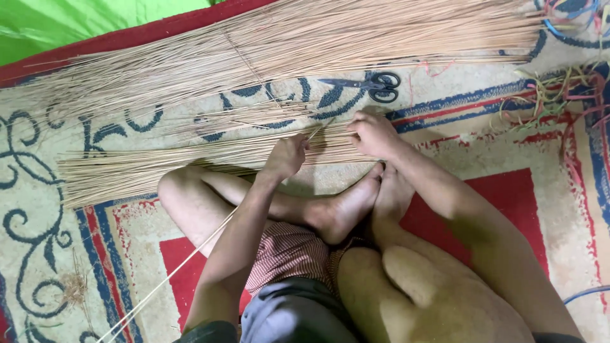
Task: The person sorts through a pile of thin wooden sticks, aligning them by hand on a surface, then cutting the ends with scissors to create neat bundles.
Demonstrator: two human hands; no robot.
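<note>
I sit cross-legged on a patterned carpet. A small bundle of thin tan sticks (159,166) lies across the floor in front of my shins. My left hand (285,156) rests on this bundle and pinches one long stick (166,279) that runs back past my left arm. My right hand (373,134) grips the right end of the same bundle, fingers closed over the sticks. A far larger heap of the same sticks (298,47) spreads across the carpet beyond my hands.
Black-handled scissors (375,86) lie on the carpet just beyond my right hand. A tangle of coloured strings (559,95) sits at the right. A green sheet (82,22) lies beyond the carpet's red edge at top left.
</note>
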